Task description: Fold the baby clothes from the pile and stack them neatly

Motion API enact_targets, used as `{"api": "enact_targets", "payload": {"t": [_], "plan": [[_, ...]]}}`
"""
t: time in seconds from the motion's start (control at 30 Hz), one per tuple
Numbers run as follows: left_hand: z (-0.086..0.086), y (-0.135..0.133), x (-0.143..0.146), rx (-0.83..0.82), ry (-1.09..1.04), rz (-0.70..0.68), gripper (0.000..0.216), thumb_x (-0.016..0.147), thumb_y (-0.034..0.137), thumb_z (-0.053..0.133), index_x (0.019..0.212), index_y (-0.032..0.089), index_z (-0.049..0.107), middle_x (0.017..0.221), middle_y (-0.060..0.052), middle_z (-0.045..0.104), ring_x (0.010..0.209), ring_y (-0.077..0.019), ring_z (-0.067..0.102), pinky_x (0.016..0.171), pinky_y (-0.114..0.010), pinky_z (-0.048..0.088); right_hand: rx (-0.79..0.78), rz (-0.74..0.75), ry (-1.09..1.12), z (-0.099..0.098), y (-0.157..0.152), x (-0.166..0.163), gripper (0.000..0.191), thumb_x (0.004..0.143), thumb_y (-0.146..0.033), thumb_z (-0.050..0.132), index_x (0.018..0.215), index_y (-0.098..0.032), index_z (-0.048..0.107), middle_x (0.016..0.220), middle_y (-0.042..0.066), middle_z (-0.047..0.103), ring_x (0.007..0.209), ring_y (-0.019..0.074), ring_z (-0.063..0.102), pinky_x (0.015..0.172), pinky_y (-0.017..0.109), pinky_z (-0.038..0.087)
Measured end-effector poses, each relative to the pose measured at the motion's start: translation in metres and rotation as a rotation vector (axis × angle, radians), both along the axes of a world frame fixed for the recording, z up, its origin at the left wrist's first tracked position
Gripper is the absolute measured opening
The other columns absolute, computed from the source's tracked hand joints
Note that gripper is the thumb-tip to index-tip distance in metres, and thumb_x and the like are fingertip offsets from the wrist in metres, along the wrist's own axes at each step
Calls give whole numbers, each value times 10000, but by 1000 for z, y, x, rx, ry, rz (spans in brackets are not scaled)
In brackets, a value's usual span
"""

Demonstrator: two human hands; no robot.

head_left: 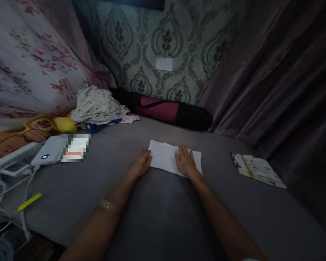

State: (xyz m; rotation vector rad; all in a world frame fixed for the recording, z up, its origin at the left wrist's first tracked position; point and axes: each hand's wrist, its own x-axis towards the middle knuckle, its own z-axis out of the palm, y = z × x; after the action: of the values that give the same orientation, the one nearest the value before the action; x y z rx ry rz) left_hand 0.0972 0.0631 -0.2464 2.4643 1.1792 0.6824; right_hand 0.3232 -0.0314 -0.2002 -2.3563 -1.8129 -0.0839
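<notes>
A folded white cloth lies flat on the grey bed sheet in front of me. My left hand rests at the cloth's left edge, fingers together and stretched out, touching it. My right hand lies flat on the cloth's right half, fingers extended. Neither hand grips anything.
A folded patterned cloth lies on the sheet to the right. A heap of light clothes sits at the back left, beside a dark pink-and-black bag. A white power bank, a power strip, cables and a yellow strip are at the left.
</notes>
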Motion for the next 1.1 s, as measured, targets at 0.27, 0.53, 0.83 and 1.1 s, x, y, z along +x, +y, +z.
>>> {"api": "enact_targets", "payload": {"t": [0.27, 0.53, 0.83, 1.1], "plan": [[0, -1, -1, 20, -11, 5, 415, 947, 346, 325, 1250, 160, 539, 1304, -116, 565, 1281, -233, 451, 1094, -393, 344, -75, 8, 41, -17, 2, -11, 597, 976, -400, 212, 1461, -63, 307, 1532, 128, 274, 1423, 232, 193, 1146, 422, 119], [2, -3, -1, 7, 0, 18, 438, 943, 343, 327, 1262, 123, 530, 1329, -132, 546, 1290, -243, 440, 1095, -383, 343, -97, 5, 61, -15, 3, -9, 618, 976, -410, 199, 1466, -44, 286, 1542, 125, 247, 1429, 235, 173, 1153, 426, 106], [-7, 1, 0, 12, 6, 18, 424, 949, 360, 320, 1260, 163, 531, 1351, -107, 535, 1304, -229, 426, 1098, -382, 333, -57, 49, 116, 4, 20, -32, 609, 975, -394, 204, 1468, -43, 278, 1544, 141, 237, 1430, 242, 166, 1151, 433, 103], [-2, -1, 1, -14, 12, 30, 420, 947, 336, 341, 1265, 134, 526, 1340, -134, 540, 1301, -231, 434, 1099, -385, 333, -29, 64, 79, -21, 32, -52, 597, 981, -401, 186, 1464, -70, 304, 1534, 124, 268, 1429, 226, 172, 1149, 433, 78]]}}
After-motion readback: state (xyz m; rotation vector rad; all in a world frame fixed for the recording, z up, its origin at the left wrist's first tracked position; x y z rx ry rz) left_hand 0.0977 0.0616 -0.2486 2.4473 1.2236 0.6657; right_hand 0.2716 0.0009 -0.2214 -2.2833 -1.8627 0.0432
